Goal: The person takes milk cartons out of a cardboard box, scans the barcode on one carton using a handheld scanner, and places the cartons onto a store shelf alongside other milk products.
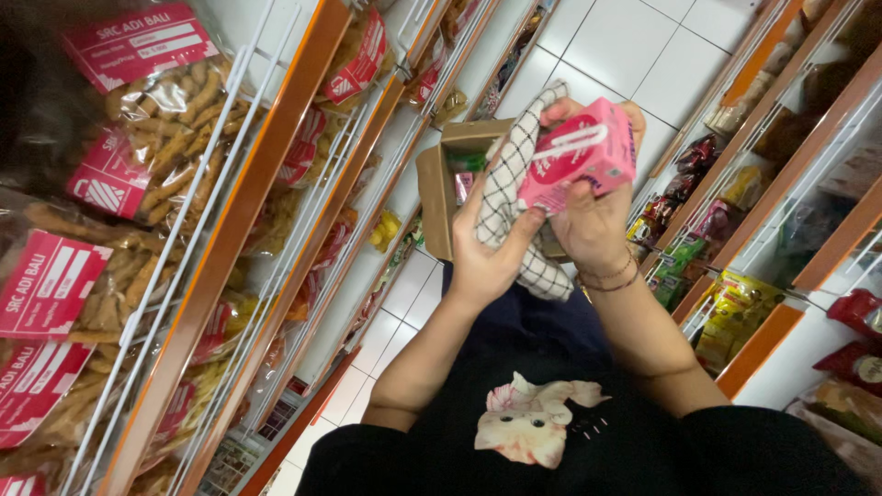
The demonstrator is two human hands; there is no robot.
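Item: pink drink carton (581, 154), being gripped by the right hand (595, 225) above an open cardboard box (439, 193), tilted so its face meets the cloth. The left hand (487, 253) is clasping a checked cloth (507, 188) against it. Setting: white tiled floor (634, 46) running between orange-edged snack shelves (230, 248).

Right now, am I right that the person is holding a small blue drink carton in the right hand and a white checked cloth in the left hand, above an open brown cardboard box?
Not quite: the small drink carton is pink, not blue. The head view shows the right hand holding it and the left hand holding the white checked cloth, above the open brown cardboard box.
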